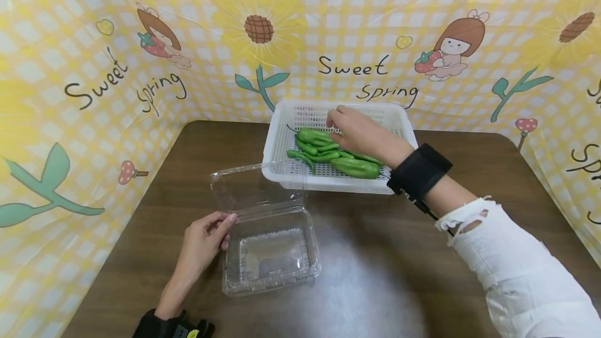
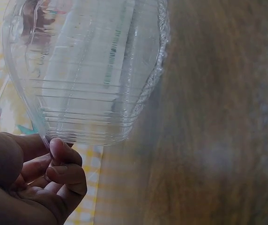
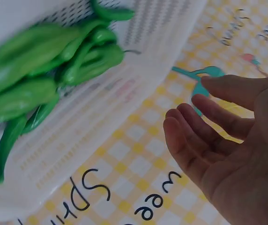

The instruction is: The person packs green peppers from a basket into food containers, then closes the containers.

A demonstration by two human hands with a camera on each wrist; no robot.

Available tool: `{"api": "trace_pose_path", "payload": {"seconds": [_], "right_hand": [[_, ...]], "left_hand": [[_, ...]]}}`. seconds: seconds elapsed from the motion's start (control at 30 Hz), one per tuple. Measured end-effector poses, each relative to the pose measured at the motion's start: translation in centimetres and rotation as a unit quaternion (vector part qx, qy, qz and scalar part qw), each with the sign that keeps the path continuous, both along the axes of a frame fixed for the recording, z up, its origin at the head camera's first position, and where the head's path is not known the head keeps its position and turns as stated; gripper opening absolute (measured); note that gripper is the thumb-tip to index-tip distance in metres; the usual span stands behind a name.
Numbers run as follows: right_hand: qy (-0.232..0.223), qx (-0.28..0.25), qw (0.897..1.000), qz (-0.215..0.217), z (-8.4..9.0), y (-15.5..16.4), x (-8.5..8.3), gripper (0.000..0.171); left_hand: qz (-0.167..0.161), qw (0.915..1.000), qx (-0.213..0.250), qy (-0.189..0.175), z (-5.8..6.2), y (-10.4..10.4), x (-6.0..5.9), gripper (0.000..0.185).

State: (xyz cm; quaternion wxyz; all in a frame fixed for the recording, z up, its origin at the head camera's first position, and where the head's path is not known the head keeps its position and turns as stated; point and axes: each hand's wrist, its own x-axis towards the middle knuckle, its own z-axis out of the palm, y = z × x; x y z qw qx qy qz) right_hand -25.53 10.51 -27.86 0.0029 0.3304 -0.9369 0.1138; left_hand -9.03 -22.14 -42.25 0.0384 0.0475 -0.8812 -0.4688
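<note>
A clear plastic clamshell container (image 1: 272,254) stands open on the brown table (image 1: 375,275), its lid (image 1: 253,186) raised toward the back. My left hand (image 1: 225,226) pinches the container's near left corner; in the left wrist view the curled fingers (image 2: 66,171) hold the rim of the container (image 2: 87,70). Behind it a white slotted basket (image 1: 328,184) holds several green peppers (image 1: 328,153). My right hand (image 1: 335,119) hovers over the peppers with fingers relaxed and nothing in it. In the right wrist view the right hand (image 3: 195,108) is beside the peppers (image 3: 45,70) in the basket (image 3: 101,122).
A yellow checked cloth (image 1: 117,82) with sunflowers and "Sweet Spring" lettering walls in the table at the back and both sides. Bare tabletop lies to the right of the container and in front of the basket.
</note>
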Motion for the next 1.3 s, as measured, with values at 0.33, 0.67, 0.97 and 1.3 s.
{"api": "trace_pose_path", "payload": {"seconds": [0.33, 0.67, 0.97, 1.3], "right_hand": [[-0.036, 0.121, 0.992, 0.004, -1.5, -1.3, -3.6, 0.036], [-0.08, 0.179, 0.981, 0.008, -4.0, -1.4, -4.8, 0.041], [-0.122, 0.191, 0.974, -0.006, -5.2, -1.1, -5.8, 0.059], [-0.116, 0.236, 0.965, 0.003, -6.6, -2.0, -7.1, 0.07]], "left_hand": [[0.011, 0.9999, 0.001, -0.003, -0.2, -0.2, 0.6, 0.032], [0.007, 0.9999, 0.008, -0.011, -0.5, -0.1, 0.8, 0.031], [0.007, 1.0, 0.002, 0.005, -0.3, -0.1, 0.4, 0.029], [0.013, 0.9999, -0.001, 0.009, -0.1, -0.2, 0.1, 0.03]]}}
